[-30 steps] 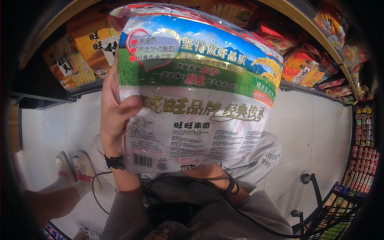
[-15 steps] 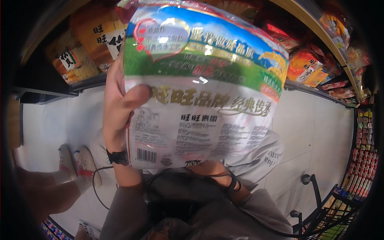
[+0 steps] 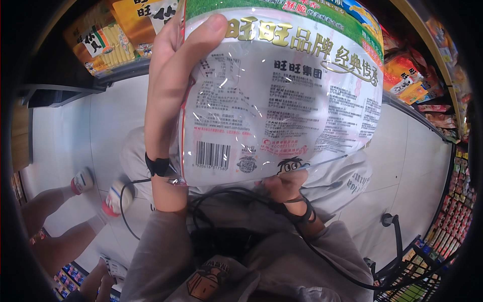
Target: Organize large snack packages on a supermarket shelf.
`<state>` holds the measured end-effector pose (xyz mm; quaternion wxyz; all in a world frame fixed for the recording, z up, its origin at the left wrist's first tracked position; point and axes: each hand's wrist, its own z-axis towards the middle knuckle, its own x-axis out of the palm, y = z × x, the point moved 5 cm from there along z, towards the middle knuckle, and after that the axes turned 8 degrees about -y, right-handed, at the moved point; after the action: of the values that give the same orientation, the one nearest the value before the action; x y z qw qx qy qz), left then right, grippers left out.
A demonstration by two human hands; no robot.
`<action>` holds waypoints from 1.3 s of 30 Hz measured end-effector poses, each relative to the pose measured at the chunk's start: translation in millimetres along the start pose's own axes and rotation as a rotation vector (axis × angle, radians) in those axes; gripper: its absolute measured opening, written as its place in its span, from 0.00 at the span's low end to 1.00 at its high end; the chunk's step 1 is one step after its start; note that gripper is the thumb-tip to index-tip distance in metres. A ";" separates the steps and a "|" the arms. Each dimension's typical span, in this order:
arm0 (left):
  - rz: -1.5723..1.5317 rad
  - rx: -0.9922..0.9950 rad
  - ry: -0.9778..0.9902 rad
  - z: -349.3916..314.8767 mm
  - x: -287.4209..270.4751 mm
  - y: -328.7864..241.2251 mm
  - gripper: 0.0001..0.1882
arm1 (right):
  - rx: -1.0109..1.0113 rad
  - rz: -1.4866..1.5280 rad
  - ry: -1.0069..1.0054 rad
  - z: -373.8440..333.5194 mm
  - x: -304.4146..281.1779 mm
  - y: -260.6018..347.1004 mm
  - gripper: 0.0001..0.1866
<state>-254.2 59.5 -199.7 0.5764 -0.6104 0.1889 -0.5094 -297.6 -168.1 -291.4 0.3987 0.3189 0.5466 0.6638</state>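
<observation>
A large, shiny plastic snack bag [image 3: 302,126] fills the upper middle of the view, its back panel facing me. It is white below, with a green band above, fine print and a barcode. My left hand [image 3: 173,68] is closed on its left edge, the thumb lying over the front and the other fingers hidden behind. At the bottom edge, my right hand [image 3: 289,185] grips the bag near its lower middle; most of its fingers are out of sight.
Shelves of orange snack packs [image 3: 103,43] stand at far left, with red packs [image 3: 402,75] at far right. A person's legs and shoes [image 3: 116,197] are close on my left. At lower right is a black wire basket [image 3: 412,274]. A dark cable [image 3: 327,251] crosses my lap.
The bag has shifted up and slightly right, nearer to me, so its top now runs out of view. My left hand moved up with it, and more of my right hand shows below.
</observation>
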 end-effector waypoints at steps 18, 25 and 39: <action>-0.021 -0.012 0.007 4.6 0.6 -5.1 0.27 | -0.003 0.014 -0.111 1.6 2.5 1.6 0.08; -0.022 -0.021 0.004 4.4 0.4 -5.6 0.26 | 0.005 0.044 -0.076 7.4 7.9 9.4 0.11; -0.026 -0.048 -0.006 6.0 0.1 -3.4 0.23 | 0.107 0.209 -0.030 11.5 11.5 18.2 0.09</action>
<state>-250.3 63.3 -195.5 0.5556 -0.6279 0.1915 -0.5102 -296.5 -154.1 -271.5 0.3179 0.4050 0.5389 0.6667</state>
